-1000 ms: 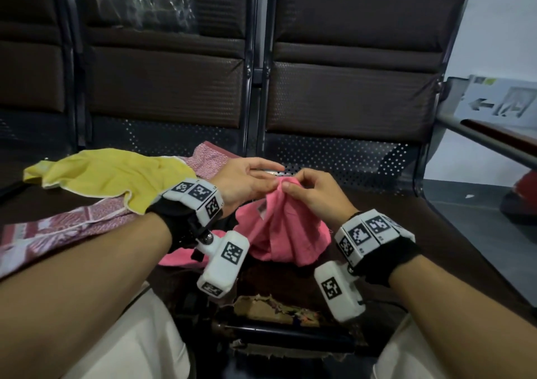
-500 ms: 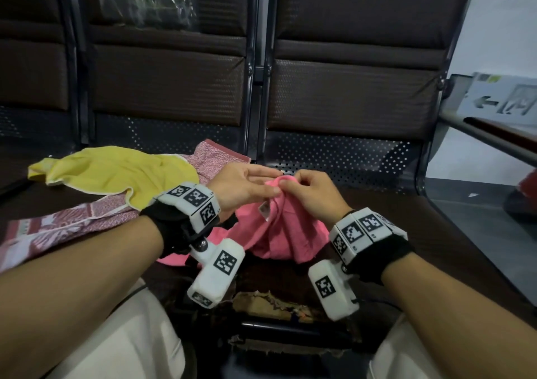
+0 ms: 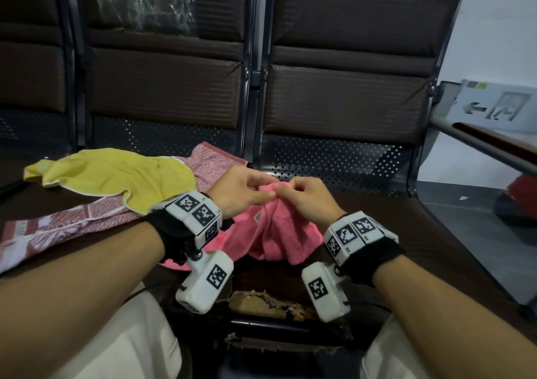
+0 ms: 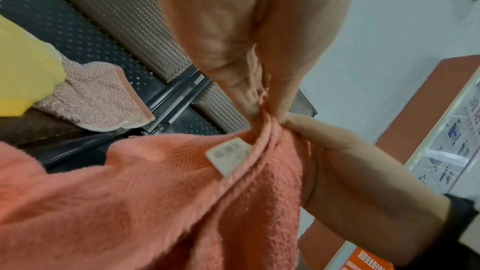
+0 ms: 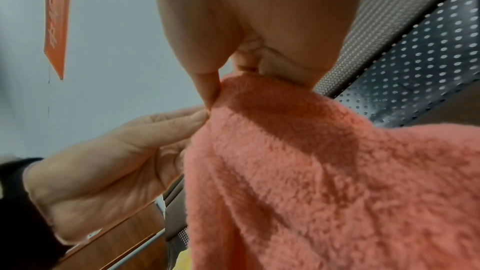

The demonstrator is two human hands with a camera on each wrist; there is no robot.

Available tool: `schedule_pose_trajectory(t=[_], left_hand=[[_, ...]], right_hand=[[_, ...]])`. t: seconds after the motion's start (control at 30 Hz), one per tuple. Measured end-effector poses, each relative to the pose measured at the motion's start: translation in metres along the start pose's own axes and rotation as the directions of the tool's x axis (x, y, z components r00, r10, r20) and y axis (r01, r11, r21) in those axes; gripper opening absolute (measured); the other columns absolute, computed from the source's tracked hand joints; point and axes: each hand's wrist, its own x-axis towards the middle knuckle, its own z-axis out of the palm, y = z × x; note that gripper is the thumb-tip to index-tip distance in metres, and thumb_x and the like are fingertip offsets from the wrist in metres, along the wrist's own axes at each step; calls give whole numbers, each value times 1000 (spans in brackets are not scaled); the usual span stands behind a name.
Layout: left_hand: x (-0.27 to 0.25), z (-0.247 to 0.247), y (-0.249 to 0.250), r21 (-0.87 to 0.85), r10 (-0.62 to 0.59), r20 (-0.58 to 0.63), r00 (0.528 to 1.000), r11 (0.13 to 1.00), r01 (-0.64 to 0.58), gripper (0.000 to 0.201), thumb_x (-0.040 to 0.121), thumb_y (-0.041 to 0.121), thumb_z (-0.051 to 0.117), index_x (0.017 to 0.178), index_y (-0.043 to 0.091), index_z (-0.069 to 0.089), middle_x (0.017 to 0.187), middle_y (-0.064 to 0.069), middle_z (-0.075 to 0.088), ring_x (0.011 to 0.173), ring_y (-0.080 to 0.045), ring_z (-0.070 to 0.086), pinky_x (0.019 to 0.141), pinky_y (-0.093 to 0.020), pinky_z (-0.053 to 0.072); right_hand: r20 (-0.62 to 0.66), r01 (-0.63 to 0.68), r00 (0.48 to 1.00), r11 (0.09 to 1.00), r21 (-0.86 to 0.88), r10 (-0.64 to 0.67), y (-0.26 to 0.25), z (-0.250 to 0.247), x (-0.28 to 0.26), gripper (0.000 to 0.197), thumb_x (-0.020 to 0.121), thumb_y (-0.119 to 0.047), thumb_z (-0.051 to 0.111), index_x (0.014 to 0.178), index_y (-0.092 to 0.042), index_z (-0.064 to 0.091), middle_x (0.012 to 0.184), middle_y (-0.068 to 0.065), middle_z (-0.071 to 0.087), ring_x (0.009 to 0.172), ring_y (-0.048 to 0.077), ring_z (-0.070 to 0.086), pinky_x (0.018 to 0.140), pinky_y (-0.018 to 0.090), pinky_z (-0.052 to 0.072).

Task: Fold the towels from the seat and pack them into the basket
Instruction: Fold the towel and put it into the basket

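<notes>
Both hands have lifted the bunched top of the pink towel (image 3: pixel 276 230) a little higher and drawn closer together than a second ago, so the fingertips now nearly meet. Left hand (image 3: pixel 241 189) pinches the towel's top edge between thumb and fingers; right hand (image 3: pixel 302 200) pinches the same edge just beside it, fingers curled. In the left wrist view a white label (image 4: pixel 230 156) hangs from the towel's hem below the pinch. From the pinch the towel hangs down and spreads on the dark seat (image 3: pixel 406 221). To the left on the seat a yellow towel (image 3: pixel 116 175) lies on top of a red patterned towel (image 3: pixel 64 227), both unfolded, near the left wrist.
</notes>
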Motion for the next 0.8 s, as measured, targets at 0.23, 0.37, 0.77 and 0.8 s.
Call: schedule_pose_trajectory(t=[0.23,0.37,0.77,0.8], left_hand=[[2,-18,3,85,0,-78,997,996,7,23,92,0,51,108,5,67,88,-5,70,83,-19,66,83,-40,54],[0,-33,3,39,-37,-257,966,998,49,27,91,-7,48,106,3,68,86,-9,69,83,-21,61,84,-38,50],[-6,-53,9,-363,-342,-502,794,917,166,25,84,-3,42,83,2,66,53,3,64,61,-18,54,53,-19,45],[-4,-56,6,-295,-342,-515,786,932,212,23,86,3,46,95,-3,67,71,-7,70,72,-27,61,65,-26,51]], right_hand=[[22,118,993,992,44,-119,-6,-13,-2,47,76,-30,77,47,-23,41,47,-15,42,48,4,41,51,22,34],[78,235,971,956,-177,-224,-7,-21,-4,45,72,-29,80,45,-25,44,44,-14,42,48,1,39,52,21,33],[226,110,851,261,-959,474,23,-69,-38,65,73,-84,38,99,-29,59,96,-7,63,104,19,58,94,40,30],[188,51,848,276,-960,495,25,-75,-38,71,75,-84,35,108,-27,61,106,-3,65,108,20,58,99,39,34]])
